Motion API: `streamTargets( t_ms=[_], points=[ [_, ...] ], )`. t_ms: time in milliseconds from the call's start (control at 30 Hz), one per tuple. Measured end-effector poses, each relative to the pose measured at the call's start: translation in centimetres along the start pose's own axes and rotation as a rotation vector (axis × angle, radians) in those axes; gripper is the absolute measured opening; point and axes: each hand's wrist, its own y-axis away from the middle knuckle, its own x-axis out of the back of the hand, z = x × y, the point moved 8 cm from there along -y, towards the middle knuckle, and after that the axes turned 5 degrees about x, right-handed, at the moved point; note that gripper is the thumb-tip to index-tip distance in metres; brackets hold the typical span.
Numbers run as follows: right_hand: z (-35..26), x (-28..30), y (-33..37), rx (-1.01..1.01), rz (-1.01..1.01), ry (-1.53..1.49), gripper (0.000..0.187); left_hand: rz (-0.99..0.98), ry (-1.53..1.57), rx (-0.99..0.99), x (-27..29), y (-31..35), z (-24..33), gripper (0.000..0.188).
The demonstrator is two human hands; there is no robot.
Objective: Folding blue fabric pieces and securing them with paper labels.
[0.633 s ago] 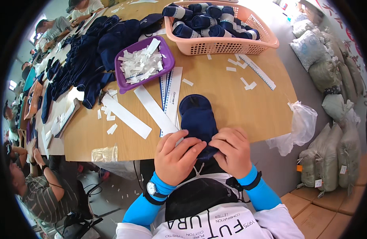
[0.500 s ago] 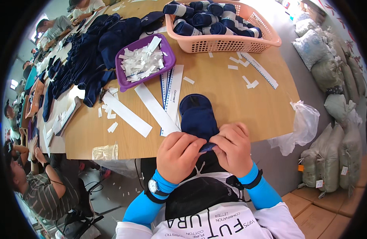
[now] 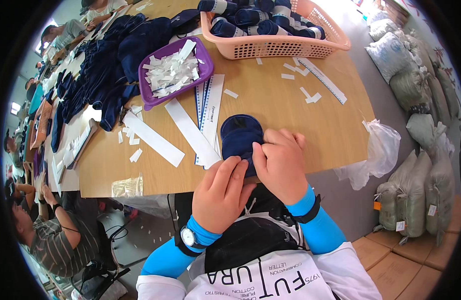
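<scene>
A folded navy-blue garment (image 3: 239, 135) lies at the near edge of the table, its rounded far end turned away from me. My left hand (image 3: 221, 187) is at its near left side, with closed fingers pressed on the cloth. My right hand (image 3: 280, 160) is closed on the right side, its thumb against the fabric. The hands partly cover the near end of the garment. Just left of it lie long white paper strips (image 3: 190, 132) and blue-and-white printed strips (image 3: 210, 112).
A purple tray (image 3: 146, 92) of small white paper labels stands farther left, beside heaped navy garments (image 3: 98, 75). At the back, a peach basket (image 3: 285, 51) holds rolled navy bundles in white bands. A clear plastic bag (image 3: 375, 155) hangs at the right edge. Co-workers sit at the left.
Both hands have moved a little away from me along the garment, the right hand farthest. The near part of the garment looks folded shorter. The view has shifted slightly.
</scene>
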Motion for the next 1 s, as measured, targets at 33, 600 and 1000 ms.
streamTargets(
  t_ms=[33, 600, 1000],
  points=[
    [0.0, -0.3, 0.1, -0.010, -0.027, 0.007, 0.030, -0.009, -0.037, -0.011, -0.1, 0.4, 0.1, 0.032],
    [-0.8, 1.5, 2.1, 0.304, -0.085, -0.167, 0.030, -0.024, 0.075, -0.032, -0.8, -0.8, -1.7, 0.025],
    [-0.9, 0.4, -0.7, 0.160, 0.088, -0.003, 0.010, 0.047, 0.053, 0.141, -0.3, -1.7, -1.6, 0.020]
  ],
)
